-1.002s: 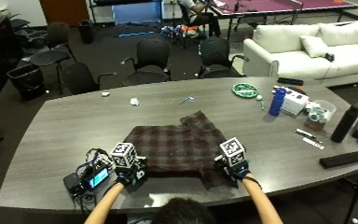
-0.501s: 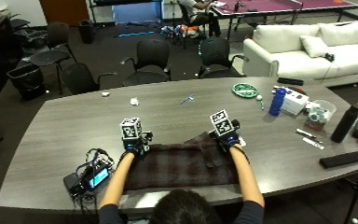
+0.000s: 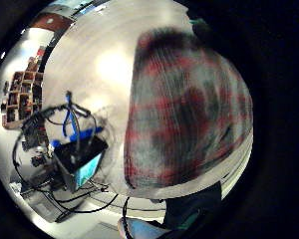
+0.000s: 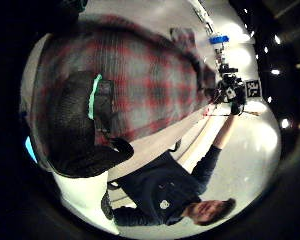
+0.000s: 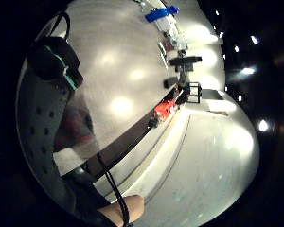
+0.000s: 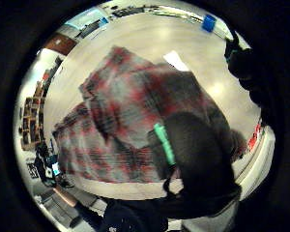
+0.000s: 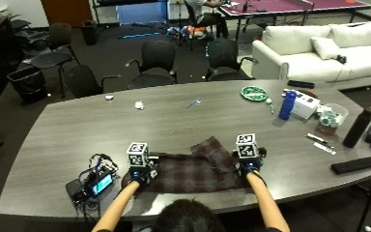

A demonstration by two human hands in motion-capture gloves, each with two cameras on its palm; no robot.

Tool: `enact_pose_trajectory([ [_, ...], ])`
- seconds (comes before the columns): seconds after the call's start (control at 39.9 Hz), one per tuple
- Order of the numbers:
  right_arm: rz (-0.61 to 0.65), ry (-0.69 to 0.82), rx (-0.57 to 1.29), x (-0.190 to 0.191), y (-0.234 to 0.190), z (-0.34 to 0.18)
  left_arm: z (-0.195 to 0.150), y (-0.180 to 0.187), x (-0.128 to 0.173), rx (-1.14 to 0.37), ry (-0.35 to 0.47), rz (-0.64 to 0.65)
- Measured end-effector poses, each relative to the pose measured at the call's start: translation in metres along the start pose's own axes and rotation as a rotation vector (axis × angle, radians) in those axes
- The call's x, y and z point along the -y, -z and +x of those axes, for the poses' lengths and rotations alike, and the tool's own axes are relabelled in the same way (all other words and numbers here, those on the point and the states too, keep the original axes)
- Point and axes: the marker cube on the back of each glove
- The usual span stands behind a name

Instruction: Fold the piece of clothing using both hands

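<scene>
Plaid cloth, a dark red-and-grey checked garment [image 7: 195, 170], lies flat near my edge of the grey oval wooden table [image 7: 173, 123], already doubled into a wide band with a loose flap [image 7: 212, 151] turned up toward one o'clock. I judge the first fold is laid and I am now pinning it so the layers do not slip.

My left hand [image 7: 142, 174] sits on the garment's edge at nine o'clock, my right hand [image 7: 248, 166] on its edge at three o'clock. Both are set at the ends because that keeps the crease even across the width. In the thumb-side palm views, a black-gloved thumb of each hand lies over the plaid, the left [image 4: 85, 125] and the right [image 6: 193, 150], so each seems to pinch or press the fabric; whether the fingers curl under it, I cannot tell.

Just beside my left hand at nine o'clock rests a small black device with a lit blue screen and tangled cables [image 7: 94, 182], close enough to snag a sleeve.

Farther off, toward two o'clock, stand a blue bottle [image 7: 288, 105] and a green patterned plate [image 7: 254, 93], well apart from the work.
</scene>
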Motion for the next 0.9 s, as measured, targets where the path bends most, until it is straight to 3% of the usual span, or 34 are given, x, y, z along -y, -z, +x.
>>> enact_pose_trajectory([
  [0.1, -0.087, -0.050, 0.040, -0.001, -0.038, 0.026, 0.012, -0.041, -0.008, -0.002, 0.031, -0.088],
  [0.28, -0.078, -0.082, 0.163, 0.016, -0.075, 0.025, -0.001, -0.077, 0.009, 0.001, 0.077, -0.046],
  [0.6, -0.001, -0.045, 0.282, 0.030, -0.079, 0.018, 0.004, -0.078, 0.011, 0.060, 0.069, -0.114],
  [0.75, 0.067, -0.004, 0.209, 0.030, -0.072, 0.031, 0.013, -0.071, 0.022, 0.051, 0.047, -0.106],
  [0.83, 0.067, -0.053, 0.219, 0.036, -0.064, 0.055, 0.024, -0.067, 0.028, -0.036, 0.032, -0.115],
  [0.9, 0.025, -0.135, 0.251, 0.041, -0.054, 0.085, 0.043, -0.066, 0.030, -0.185, -0.065, -0.150],
])
